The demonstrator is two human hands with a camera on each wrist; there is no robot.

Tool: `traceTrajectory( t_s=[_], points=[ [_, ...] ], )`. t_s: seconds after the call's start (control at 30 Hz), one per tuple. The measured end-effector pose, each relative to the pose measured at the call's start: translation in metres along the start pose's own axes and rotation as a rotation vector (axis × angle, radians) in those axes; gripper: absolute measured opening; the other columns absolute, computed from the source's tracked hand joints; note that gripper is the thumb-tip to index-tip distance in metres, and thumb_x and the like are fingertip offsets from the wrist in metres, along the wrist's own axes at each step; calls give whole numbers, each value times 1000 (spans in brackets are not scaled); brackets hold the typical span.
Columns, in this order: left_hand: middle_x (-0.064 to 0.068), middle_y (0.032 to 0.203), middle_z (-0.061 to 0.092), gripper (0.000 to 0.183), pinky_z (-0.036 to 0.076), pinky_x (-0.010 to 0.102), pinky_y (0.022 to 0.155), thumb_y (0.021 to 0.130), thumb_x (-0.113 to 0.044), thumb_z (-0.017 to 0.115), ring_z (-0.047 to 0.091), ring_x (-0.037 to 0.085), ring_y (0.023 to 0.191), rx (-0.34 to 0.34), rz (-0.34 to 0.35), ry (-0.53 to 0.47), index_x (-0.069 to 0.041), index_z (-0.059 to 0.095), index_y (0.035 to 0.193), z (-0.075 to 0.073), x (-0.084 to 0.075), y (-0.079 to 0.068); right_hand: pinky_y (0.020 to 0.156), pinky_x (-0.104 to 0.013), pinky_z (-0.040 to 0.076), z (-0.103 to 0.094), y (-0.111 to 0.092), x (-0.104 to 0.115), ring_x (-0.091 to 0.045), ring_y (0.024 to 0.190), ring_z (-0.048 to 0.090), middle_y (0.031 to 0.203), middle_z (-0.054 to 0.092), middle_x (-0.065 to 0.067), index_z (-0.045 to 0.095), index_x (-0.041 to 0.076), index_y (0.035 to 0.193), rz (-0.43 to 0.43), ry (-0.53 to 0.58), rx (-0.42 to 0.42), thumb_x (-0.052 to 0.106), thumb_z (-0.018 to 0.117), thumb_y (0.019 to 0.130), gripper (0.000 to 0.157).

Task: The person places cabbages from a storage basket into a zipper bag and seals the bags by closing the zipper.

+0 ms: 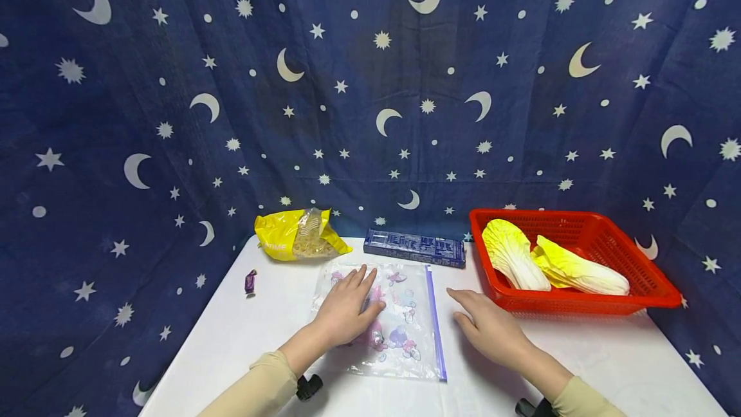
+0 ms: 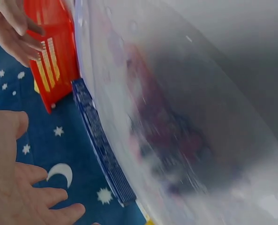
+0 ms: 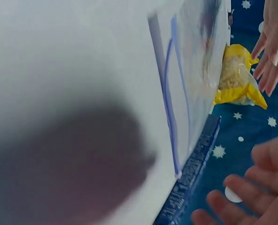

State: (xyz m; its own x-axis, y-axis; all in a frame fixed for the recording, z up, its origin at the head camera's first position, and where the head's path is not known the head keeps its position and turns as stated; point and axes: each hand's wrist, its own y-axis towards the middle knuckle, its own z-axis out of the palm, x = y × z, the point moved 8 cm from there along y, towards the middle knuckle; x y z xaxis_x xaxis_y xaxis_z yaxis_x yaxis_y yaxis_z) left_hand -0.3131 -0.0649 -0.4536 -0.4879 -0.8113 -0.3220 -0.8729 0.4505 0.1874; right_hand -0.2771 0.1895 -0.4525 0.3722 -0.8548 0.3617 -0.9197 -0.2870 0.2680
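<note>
A clear zip bag [image 1: 413, 362] with pink and purple prints lies flat on the white table, its purple zip edge [image 1: 435, 324] to the right. Over the bag is my left hand [image 1: 346, 314], fingers straight and holding nothing; the left wrist view shows a dark shadow on the plastic. To the right of the zip edge hovers my right hand [image 1: 492, 333], its fingers loosely extended with nothing in them. In the right wrist view, the two purple strips [image 3: 168, 93] at the bag's mouth stand apart with a gap between them.
A red basket [image 1: 579, 304] holding two cabbage pieces [image 1: 512, 253] stands at the right. Along the back are a dark blue box [image 1: 413, 250] and a yellow food bag [image 1: 283, 233]. A small purple-wrapped candy [image 1: 250, 283] lies at the left. Behind hangs a starry curtain [image 1: 347, 134].
</note>
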Motion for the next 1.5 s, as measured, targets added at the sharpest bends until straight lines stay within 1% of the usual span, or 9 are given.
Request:
traceTrajectory(
  t_s=[0.17,0.3,0.63,0.7,0.8,0.97,1.1,1.27,1.5],
  points=[
    [18,162,35,72,38,52,117,101,-46,57,40,37,144,60,8,-45,-10,37,160,13,-18,8,97,-55,54,16,2,-16,-31,114,66,122,70,-9,65,7,137,174,115,43,15,64,98,39],
    [15,160,39,70,43,52,113,99,-44,60,45,35,141,95,10,-68,-9,40,158,24,-32,15,94,-54,55,25,2,-27,-30,107,68,115,72,-8,67,4,133,269,210,59,11,61,98,36],
    [14,154,48,68,49,48,107,97,-45,60,52,34,135,141,4,-9,-6,48,152,55,-61,36,87,-51,58,35,3,-42,-22,93,68,104,73,-7,69,-1,126,349,299,55,6,57,97,31],
    [14,153,50,69,50,48,107,97,-46,61,53,35,134,145,-17,4,-5,50,151,61,-63,41,84,-49,58,36,4,-44,-21,90,67,100,73,-6,69,-2,125,364,312,51,5,58,97,30],
    [14,150,53,68,51,48,104,95,-45,62,55,35,132,141,-61,19,-4,52,149,67,-66,49,76,-41,58,38,6,-46,-18,81,63,93,71,-5,68,-4,123,378,361,45,4,58,97,29],
    [14,144,57,68,54,46,100,94,-46,65,55,34,128,130,-117,42,-3,55,145,73,-72,60,64,-30,51,40,6,-47,-17,73,59,86,68,-4,67,-8,123,397,429,45,1,58,96,30],
    [13,138,60,69,54,44,97,92,-51,65,56,32,124,125,-165,62,-3,59,141,78,-75,66,60,-28,50,42,5,-48,-17,72,58,86,67,-5,66,-9,122,401,455,41,0,56,96,29],
    [11,121,63,72,54,42,88,87,-60,68,57,29,112,129,-219,110,-3,64,132,84,-73,70,61,-28,51,45,4,-51,-18,71,58,85,67,-5,66,-9,122,407,461,42,-1,56,96,29],
    [9,117,63,75,53,41,86,84,-67,66,55,27,110,170,-234,164,-5,66,127,90,-70,70,63,-29,53,47,5,-52,-18,72,60,86,68,-6,66,-10,122,412,457,47,-2,53,97,29]
  ],
)
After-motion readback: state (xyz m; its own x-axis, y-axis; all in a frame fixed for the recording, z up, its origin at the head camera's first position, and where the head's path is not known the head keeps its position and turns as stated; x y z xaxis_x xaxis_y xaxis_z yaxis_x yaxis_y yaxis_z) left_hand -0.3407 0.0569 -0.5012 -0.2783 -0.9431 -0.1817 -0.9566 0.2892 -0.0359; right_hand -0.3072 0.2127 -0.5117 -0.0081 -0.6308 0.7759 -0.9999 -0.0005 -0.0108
